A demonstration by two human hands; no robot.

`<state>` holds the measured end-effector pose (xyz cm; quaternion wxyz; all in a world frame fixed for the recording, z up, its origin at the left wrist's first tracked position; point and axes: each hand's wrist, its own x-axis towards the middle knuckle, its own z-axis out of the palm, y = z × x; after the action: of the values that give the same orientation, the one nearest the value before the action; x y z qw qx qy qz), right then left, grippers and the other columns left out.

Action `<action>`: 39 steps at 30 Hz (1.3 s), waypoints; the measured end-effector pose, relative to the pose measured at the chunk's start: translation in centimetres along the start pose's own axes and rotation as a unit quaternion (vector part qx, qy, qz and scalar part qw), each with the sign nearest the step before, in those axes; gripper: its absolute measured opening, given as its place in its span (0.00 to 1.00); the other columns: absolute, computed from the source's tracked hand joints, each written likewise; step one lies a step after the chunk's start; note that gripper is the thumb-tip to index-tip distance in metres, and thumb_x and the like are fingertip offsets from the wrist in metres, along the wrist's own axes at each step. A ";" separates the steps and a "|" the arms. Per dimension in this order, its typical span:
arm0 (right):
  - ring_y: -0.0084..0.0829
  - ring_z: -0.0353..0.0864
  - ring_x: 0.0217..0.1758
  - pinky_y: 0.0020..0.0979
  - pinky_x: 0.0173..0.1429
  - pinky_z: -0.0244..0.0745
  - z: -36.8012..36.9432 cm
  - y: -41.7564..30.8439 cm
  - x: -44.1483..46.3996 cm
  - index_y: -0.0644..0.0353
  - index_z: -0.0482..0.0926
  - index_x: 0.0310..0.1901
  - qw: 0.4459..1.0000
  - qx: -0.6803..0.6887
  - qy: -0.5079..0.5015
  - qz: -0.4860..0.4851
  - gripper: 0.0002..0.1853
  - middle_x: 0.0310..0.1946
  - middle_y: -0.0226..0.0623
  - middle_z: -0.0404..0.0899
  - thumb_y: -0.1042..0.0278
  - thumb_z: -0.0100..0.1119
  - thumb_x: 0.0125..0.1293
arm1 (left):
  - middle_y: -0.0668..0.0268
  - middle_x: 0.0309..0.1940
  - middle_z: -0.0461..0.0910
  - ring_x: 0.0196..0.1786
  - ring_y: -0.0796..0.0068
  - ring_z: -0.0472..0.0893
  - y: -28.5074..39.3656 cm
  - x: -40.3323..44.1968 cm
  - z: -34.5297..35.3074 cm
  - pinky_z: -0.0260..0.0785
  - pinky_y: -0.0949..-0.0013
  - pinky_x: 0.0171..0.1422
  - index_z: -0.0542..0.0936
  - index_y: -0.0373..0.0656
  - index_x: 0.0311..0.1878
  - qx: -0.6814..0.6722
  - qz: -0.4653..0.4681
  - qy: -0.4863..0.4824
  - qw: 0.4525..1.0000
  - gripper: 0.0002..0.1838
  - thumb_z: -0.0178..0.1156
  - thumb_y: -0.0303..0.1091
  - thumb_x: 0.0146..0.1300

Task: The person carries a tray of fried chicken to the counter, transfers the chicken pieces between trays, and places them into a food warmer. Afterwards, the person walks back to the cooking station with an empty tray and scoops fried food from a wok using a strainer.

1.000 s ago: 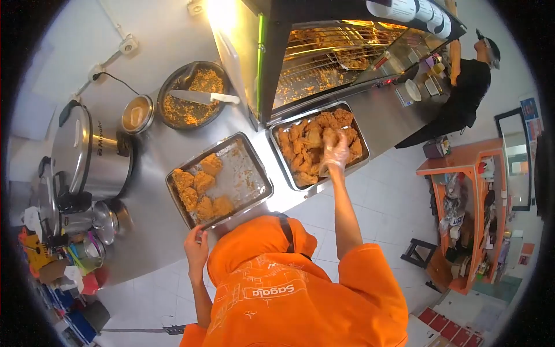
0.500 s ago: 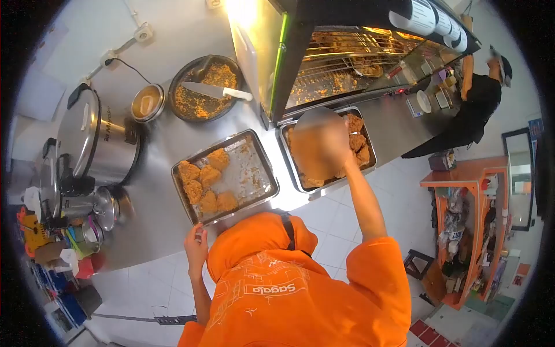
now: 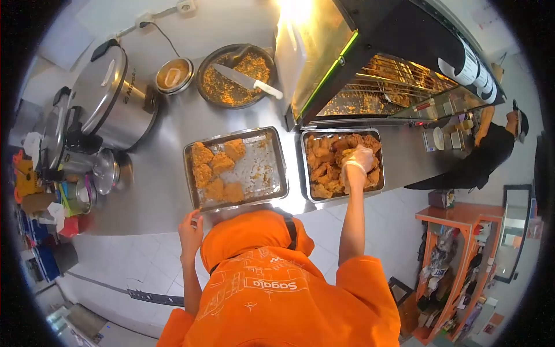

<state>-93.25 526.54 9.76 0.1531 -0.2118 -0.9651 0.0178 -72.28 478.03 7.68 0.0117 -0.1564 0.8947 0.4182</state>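
Observation:
My right hand (image 3: pixel 361 159), in what looks like a thin clear glove, reaches into the right metal tray (image 3: pixel 305 184), which is heaped with fried chicken (image 3: pixel 324 168). Its fingers are closed round a piece of fried chicken, partly hidden by the hand. Down at the near left corner of the left metal tray (image 3: pixel 282 173), my bare left hand (image 3: pixel 191 225) has its fingers curled, with the fingertips at the rim. Several breaded chicken pieces (image 3: pixel 222 163) lie on that tray's left side, and crumbs are scattered over its right side.
Behind the trays stand a black pan (image 3: pixel 208 95) of crumbs with a knife (image 3: pixel 243 78) across it, and a small bowl (image 3: pixel 173 75). A lit display warmer (image 3: pixel 376 95) rises at the back right. Large pots (image 3: pixel 124 110) stand left. Another person (image 3: pixel 491 133) works far right.
The view has shifted, so the counter things sit farther right. My right hand, blurred before, now shows clearly over the heaped chicken. My left hand stays at the left tray's corner.

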 end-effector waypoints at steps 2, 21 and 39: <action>0.49 0.83 0.36 0.41 0.37 0.79 -3.4 -1.4 0.2 0.62 0.82 0.33 0.989 0.094 -0.111 0.038 0.14 0.32 0.47 0.82 0.64 0.71 0.46 | 0.56 0.42 0.82 0.33 0.65 0.82 -0.7 -0.1 0.0 0.75 0.65 0.37 0.80 0.38 0.50 0.011 -0.008 -0.009 1.000 0.12 0.60 0.30 0.65; 0.49 0.79 0.54 0.42 0.59 0.73 5.4 -24.1 -20.8 0.67 0.78 0.49 0.847 0.202 -0.359 -0.336 0.26 0.48 0.55 0.79 0.58 0.69 0.52 | 0.59 0.35 0.81 0.36 0.65 0.81 -0.8 4.7 2.3 0.72 0.66 0.41 0.81 0.39 0.44 0.006 0.106 0.078 0.991 0.08 0.63 0.29 0.62; 0.41 0.80 0.40 0.40 0.46 0.76 -1.7 -13.9 -11.2 0.62 0.81 0.39 0.965 0.117 -0.195 -0.132 0.11 0.35 0.44 0.80 0.65 0.64 0.58 | 0.61 0.35 0.81 0.35 0.63 0.80 -4.3 4.4 0.5 0.71 0.62 0.46 0.82 0.42 0.42 -0.005 0.053 0.102 0.993 0.06 0.62 0.31 0.63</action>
<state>-88.65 509.24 9.49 -0.0135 -0.0555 -0.9869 0.1507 -75.32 474.67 3.47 -0.1025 -0.1501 0.8964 0.4043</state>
